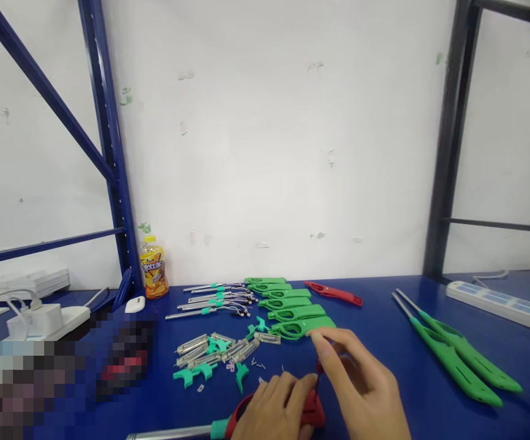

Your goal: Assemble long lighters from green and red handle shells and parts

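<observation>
My left hand [276, 406] is closed over the red handle of a lighter [314, 410] at the bottom centre, its metal tube and teal collar pointing left. My right hand [360, 382] pinches a thin dark red tool [318, 368], held upright with its shaft down at the red handle; its tip is hard to make out. Beyond my hands lie several green handle shells [292, 302] in a column. Left of them are several metal rods with wires [219, 299], clear fuel tanks [191, 351], teal triggers [241, 377] and tiny screws [258, 365].
A red shell [333, 293] lies near the wall. Two green lighters [464, 360] rest at the right, beside a white power strip [505, 305]. An orange drink bottle [153, 269], a white case [135, 304] and chargers [40, 321] stand at the left.
</observation>
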Tool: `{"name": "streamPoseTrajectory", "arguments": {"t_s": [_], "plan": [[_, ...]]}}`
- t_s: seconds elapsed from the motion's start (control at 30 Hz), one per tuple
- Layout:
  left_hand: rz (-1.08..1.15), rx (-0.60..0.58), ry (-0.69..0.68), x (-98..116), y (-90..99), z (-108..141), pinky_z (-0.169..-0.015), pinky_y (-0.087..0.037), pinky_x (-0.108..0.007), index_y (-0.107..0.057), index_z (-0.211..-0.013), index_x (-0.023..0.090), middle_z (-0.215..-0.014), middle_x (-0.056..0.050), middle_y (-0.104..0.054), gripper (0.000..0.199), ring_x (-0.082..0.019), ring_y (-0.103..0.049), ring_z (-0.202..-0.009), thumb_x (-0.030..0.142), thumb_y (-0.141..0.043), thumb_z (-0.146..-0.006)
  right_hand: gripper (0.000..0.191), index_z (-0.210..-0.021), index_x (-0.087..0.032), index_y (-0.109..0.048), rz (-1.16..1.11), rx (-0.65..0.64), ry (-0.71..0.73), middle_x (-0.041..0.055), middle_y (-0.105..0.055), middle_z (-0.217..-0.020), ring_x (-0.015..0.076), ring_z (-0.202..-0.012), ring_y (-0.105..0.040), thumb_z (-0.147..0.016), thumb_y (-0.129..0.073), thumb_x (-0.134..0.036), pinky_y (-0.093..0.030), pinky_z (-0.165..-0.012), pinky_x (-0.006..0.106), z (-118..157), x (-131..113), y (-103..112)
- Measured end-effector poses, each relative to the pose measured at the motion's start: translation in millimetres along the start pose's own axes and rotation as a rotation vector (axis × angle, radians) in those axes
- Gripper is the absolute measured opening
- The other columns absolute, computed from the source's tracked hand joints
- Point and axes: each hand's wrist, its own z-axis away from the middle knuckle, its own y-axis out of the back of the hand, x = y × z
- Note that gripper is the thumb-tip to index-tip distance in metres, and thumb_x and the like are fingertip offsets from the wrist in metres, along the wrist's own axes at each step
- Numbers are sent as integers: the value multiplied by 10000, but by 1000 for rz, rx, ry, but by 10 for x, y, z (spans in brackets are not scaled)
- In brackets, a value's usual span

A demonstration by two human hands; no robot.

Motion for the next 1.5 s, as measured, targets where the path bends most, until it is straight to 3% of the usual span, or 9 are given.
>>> {"name": "streamPoseTrajectory", "arguments": {"t_s": [0.1, 0.23, 0.43, 0.57, 0.73, 0.93, 1.13, 1.3, 1.5], "plan": [[7, 10, -36, 2, 31, 37, -1139, -554, -528, -494, -1615, 357, -1418, -83, -715, 698, -338, -694, -1291, 127, -641, -972, 376, -868, -219, -804, -63, 0, -133, 36, -721, -765, 149, -551, -549, -903, -799, -594, -458, -467, 236, 53, -20, -34], [25, 25, -52, 48, 82, 76, -1161, -534, -543, -463, -1626, 357, -1450, -82, -691, 718, -334, -677, -1319, 87, -611, -978, 438, -921, -202, -763, -244, -96, -289, 63, -781, -918, 49, -399, -368, -931, -765, -640, -383, -402, 235, 79, -49, -21], [87, -21, -41, 132, 215, 101, -1115, -558, -484, -512, -1577, 316, -1414, -63, -697, 610, -305, -678, -1281, 99, -571, -1010, 443, -1146, -249, -798, -343, -179, -292, 35, -737, -922, 56, -418, -466, -1018, -658, -649, -441, -415, 207, 68, 11, 43], [77, -4, -63, 128, 216, 108, -1123, -545, -497, -481, -1595, 312, -1423, -73, -683, 633, -305, -667, -1276, 89, -559, -1008, 457, -1033, -212, -830, -276, -195, -266, 60, -743, -865, 78, -419, -475, -966, -719, -650, -443, -397, 220, 32, 44, 69], [68, -18, -49, 146, 216, 113, -1122, -542, -567, -467, -1602, 301, -1456, -96, -660, 635, -332, -662, -1273, 94, -542, -1006, 377, -871, -198, -776, -201, -85, -231, 11, -659, -794, 59, -462, -401, -851, -862, -565, -344, -401, 188, 2, 19, 7], [102, -51, -37, 207, 305, 121, -1151, -519, -578, -487, -1584, 305, -1433, -68, -668, 625, -323, -654, -1278, 90, -549, -1000, 339, -962, -236, -788, -84, -23, -134, -33, -553, -751, 69, -457, -400, -900, -816, -568, -338, -401, 193, 0, 3, -37], [138, -41, -31, 221, 299, 123, -1164, -502, -585, -496, -1562, 300, -1408, -70, -668, 594, -319, -659, -1248, 115, -559, -1001, 445, -970, -234, -805, -133, -181, -82, -7, -637, -667, 107, -407, -483, -1043, -613, -628, -472, -446, 240, 13, 113, 71], [112, -3, -58, 198, 257, 133, -1134, -523, -602, -477, -1557, 319, -1412, -67, -659, 611, -335, -663, -1238, 113, -560, -988, 410, -973, -224, -830, -144, -157, -154, -62, -424, -478, 120, -382, -397, -1009, -683, -605, -409, -409, 241, 31, 161, 124], [132, -9, -57, 194, 261, 133, -1130, -525, -614, -475, -1552, 308, -1399, -71, -663, 610, -338, -661, -1248, 113, -565, -981, 345, -801, -212, -764, -148, -54, -115, -6, -619, -654, 91, -458, -417, -886, -842, -537, -355, -399, 205, 3, 27, -12]]}}
